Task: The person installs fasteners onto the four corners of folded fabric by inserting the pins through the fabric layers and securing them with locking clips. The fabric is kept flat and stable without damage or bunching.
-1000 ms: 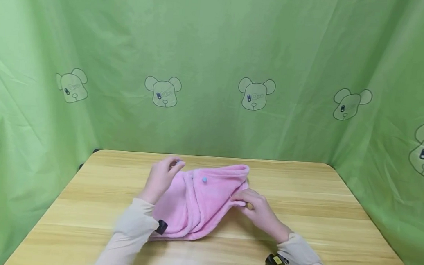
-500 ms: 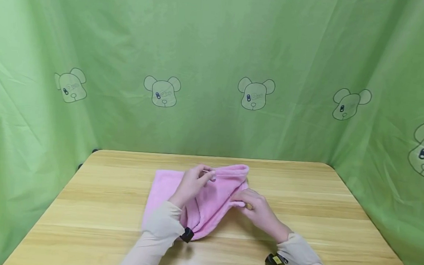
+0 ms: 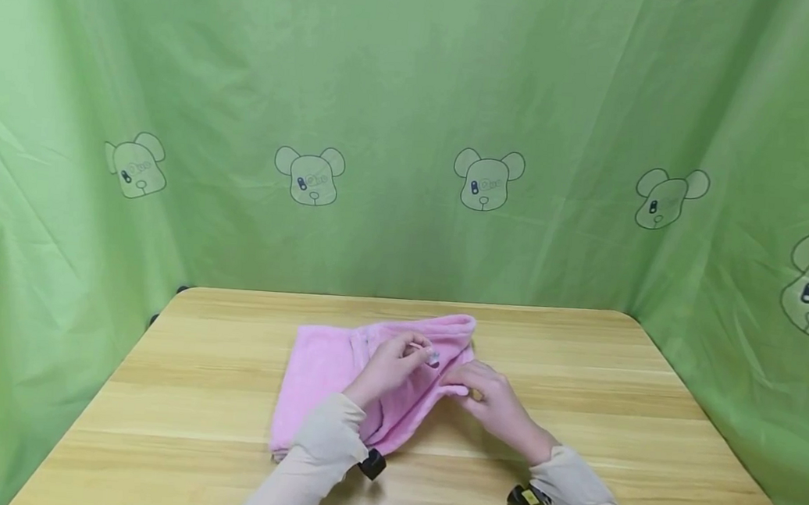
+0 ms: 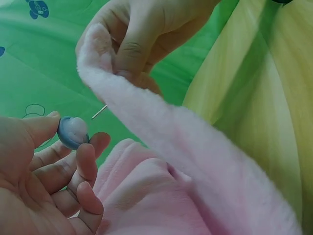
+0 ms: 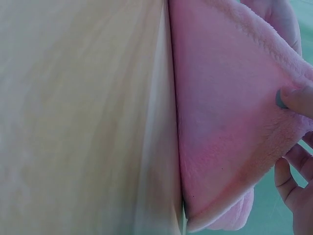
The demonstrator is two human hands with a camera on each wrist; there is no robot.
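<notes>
A pink plush cloth lies folded on the table, its right end lifted. My right hand pinches the raised edge. A thin metal pin sticks out of this edge towards my left hand. In the right wrist view a small blue round piece shows under the right thumb, against the cloth. My left hand is over the cloth, close to the right. Between thumb and fingers it pinches a round button-like cap, blue-rimmed with a pale domed middle. The cap is a short gap away from the pin's tip.
The wooden table extends around the cloth on every side. Green curtains with printed bear heads stand behind it and at both sides. Each wrist carries a small black camera.
My left hand has moved right across the cloth, up to near the right hand. A blue button seen earlier on the cloth is now hidden behind it. The right hand has stayed put.
</notes>
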